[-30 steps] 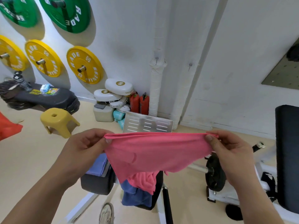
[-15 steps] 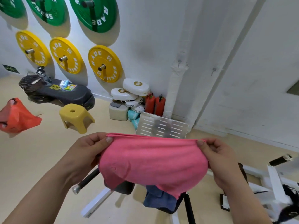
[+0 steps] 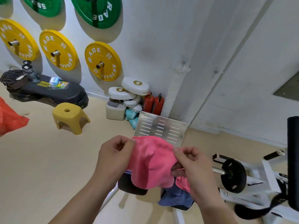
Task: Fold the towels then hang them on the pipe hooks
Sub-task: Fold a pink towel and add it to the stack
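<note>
**Item: pink towel [image 3: 152, 160], fold in hand.**

Location: it is hanging in the air in front of the person, above a dark pad [image 3: 129, 185] where a blue towel [image 3: 176, 198] and more pink cloth are lying.

Hands: the left hand [image 3: 115, 156] is pinching the top edge at one end between thumb and forefinger. The right hand [image 3: 192, 165] is pinching the other end, its lower fingers curling into the cloth. The two hands are near each other.

Step, as judged: the folding, with the hanging not yet begun.

Next move: it is calling for the pinched corners to meet squarely, then a carry to a hook [image 3: 183, 63] on the wrapped pipe [image 3: 174, 92].

Appearance: the towel is looking soft, matte and plain, bulging outward between the hands and sagging to a ragged lower edge.
</note>
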The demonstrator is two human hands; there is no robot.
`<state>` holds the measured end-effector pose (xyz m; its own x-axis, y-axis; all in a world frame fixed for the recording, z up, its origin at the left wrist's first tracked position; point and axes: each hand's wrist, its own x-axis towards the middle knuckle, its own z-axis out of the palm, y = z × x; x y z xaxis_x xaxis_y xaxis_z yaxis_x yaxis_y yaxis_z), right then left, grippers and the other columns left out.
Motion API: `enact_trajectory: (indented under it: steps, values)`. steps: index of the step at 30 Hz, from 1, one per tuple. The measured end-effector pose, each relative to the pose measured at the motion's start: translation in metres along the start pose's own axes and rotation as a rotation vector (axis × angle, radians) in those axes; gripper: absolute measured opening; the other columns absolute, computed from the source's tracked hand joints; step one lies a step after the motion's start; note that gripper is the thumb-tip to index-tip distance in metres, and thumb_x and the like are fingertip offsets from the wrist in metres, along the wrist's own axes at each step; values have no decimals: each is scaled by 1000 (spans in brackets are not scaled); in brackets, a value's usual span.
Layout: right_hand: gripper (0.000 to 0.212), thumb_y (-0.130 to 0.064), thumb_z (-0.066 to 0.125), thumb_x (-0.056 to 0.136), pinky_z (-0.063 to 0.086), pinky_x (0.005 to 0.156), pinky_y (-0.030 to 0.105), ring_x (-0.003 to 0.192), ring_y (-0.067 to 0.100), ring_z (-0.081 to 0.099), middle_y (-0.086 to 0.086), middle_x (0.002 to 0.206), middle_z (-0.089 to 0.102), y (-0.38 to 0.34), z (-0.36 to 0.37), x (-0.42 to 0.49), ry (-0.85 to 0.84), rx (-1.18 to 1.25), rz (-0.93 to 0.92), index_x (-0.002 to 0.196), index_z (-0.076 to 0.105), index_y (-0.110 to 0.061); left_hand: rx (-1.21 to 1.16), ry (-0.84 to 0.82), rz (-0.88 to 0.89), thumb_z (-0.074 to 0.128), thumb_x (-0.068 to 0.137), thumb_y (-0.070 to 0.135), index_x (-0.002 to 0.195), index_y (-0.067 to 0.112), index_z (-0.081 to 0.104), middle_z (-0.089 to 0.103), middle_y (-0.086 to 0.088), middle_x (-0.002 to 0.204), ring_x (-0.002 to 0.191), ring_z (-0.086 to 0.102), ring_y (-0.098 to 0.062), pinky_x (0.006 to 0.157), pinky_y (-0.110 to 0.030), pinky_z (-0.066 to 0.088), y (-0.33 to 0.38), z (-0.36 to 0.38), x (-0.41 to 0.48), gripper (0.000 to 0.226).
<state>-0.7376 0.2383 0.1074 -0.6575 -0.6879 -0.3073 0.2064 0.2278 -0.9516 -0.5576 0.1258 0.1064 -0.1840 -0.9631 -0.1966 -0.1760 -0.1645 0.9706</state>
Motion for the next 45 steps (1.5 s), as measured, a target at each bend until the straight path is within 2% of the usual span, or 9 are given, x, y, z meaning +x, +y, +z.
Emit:
enact_trajectory:
  steps: [6, 10, 14, 26, 29, 34, 36, 39, 45]
  values:
    - [5, -9, 74, 93, 63, 64, 39, 64, 33, 69, 22, 77, 74, 9, 56, -34, -70, -52, -59, 91, 75, -5, 45, -215, 122, 69, 96, 20, 81, 23, 76, 73, 9, 72, 67, 65, -2, 62, -11, 48, -8, 6, -39, 17]
    - [3, -10, 79, 87, 60, 61, 28, 63, 24, 68, 20, 77, 76, 7, 64, -41, -86, -71, -40, 84, 79, -10, 6, -206, 62, 67, 96, 16, 93, 33, 78, 76, 9, 80, 77, 72, -13, 71, -35, 61, -21, -9, -35, 20]
    - [7, -5, 79, 86, 59, 64, 25, 64, 17, 71, 9, 70, 77, 11, 73, -41, -97, -105, -51, 80, 80, -7, 21, -231, 108, 67, 96, 14, 90, 34, 80, 78, 19, 86, 83, 71, 1, 73, -12, 51, -20, -18, -36, 24]
    - [36, -34, 62, 100, 61, 84, 52, 84, 41, 74, 21, 82, 76, 9, 81, -43, -223, -184, -122, 89, 78, -4, -77, -271, 62, 77, 87, 12, 94, 29, 80, 79, 12, 86, 65, 68, 1, 58, -13, 49, -15, -31, -34, 18]
    - [26, -21, 61, 101, 56, 70, 25, 71, 12, 68, -4, 74, 73, 4, 77, -45, -242, -195, -107, 92, 83, -15, -61, -254, 103, 72, 92, 12, 90, 33, 80, 79, 8, 85, 77, 72, -16, 68, -33, 59, -18, -39, -25, 22]
    - [30, -30, 81, 86, 59, 93, 37, 109, 15, 72, -7, 111, 76, 12, 63, -29, -135, -237, -113, 115, 74, -38, -83, -428, 165, 65, 98, 7, 96, 24, 77, 76, -2, 89, 82, 71, -20, 81, -44, 60, -14, -59, -10, 21]
    - [60, -39, 83, 75, 52, 107, 41, 125, 10, 65, -10, 130, 70, 14, 58, -20, -173, -224, -104, 132, 64, -36, -126, -552, 200, 63, 99, 6, 96, 23, 75, 75, -7, 91, 81, 69, -17, 74, -32, 56, -4, -69, -6, 21]
    - [55, -26, 81, 81, 45, 112, 45, 133, 22, 60, 2, 135, 70, 15, 49, -8, -380, -128, -110, 133, 65, -22, -191, -653, 236, 62, 98, 7, 96, 17, 73, 74, -4, 87, 79, 67, -12, 67, -20, 52, 11, -81, -2, 16]
    - [65, -44, 95, 64, 51, 102, 45, 116, 36, 69, 21, 121, 74, 16, 45, -7, -377, 55, -82, 116, 75, -11, -150, -394, 264, 59, 99, 2, 99, 17, 73, 75, 2, 86, 82, 68, -7, 75, -21, 54, 11, -87, 12, 21]
